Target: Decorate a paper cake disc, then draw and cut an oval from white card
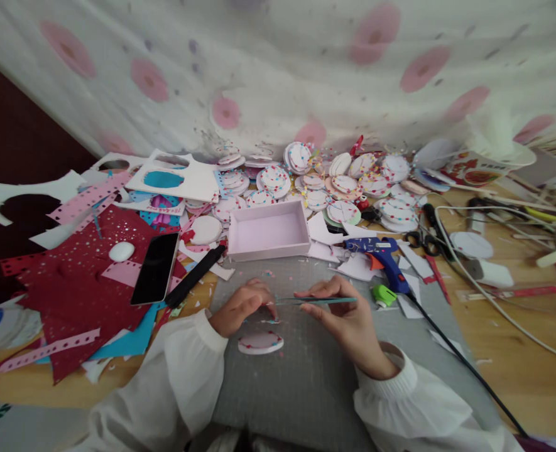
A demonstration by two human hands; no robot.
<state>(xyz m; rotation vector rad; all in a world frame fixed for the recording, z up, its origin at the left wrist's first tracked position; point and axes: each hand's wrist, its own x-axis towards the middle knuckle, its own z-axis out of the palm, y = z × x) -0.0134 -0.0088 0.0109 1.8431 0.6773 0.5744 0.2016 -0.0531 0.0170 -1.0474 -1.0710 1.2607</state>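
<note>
— Why is the black smartphone (155,268) lying flat on the red punched paper (77,276) to your left?

— It sits clear of the grey cutting mat (301,376) there. My left hand (240,306) is curled, fingertips pressing down just above the round white foam disc (260,343), which lies on the mat in front of me; I can't tell whether it pinches anything.

— And the other hand?

— My right hand (348,320) pinches thin teal tweezers (318,301), tips aimed left toward my left fingertips. The empty pale pink box (268,233) sits just behind, the blue glue gun (381,254) off to the right of my hands.
</note>
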